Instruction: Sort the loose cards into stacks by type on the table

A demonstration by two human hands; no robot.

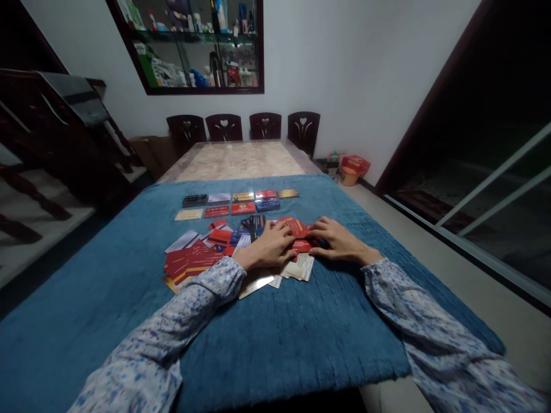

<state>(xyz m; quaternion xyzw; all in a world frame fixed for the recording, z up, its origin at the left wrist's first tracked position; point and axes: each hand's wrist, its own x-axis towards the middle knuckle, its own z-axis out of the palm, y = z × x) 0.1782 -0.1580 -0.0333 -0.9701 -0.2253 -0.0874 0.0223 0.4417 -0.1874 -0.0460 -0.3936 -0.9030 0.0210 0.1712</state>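
Observation:
A loose pile of bank-style cards lies on the blue cloth, with dark red cards [191, 259] at its left and cream cards [303, 267] at its near right. My left hand [270, 245] rests palm down over the pile, fingers slightly bent and spread, fingertips at the left edge of a red card [302, 245]. From the right, my right hand [338, 240] has its fingers and thumb at that card's right edge. Beyond the pile are two rows of sorted cards, including a black stack [195, 200], a blue stack [267, 204] and a red stack [243, 208].
The blue cloth [322, 327] covers the near part of the long table; the marble-patterned top [241, 160] shows at the far end. Several dark chairs [224, 127] stand behind it. A stair railing is on the left, and an orange bucket [349, 175] sits on the floor to the right.

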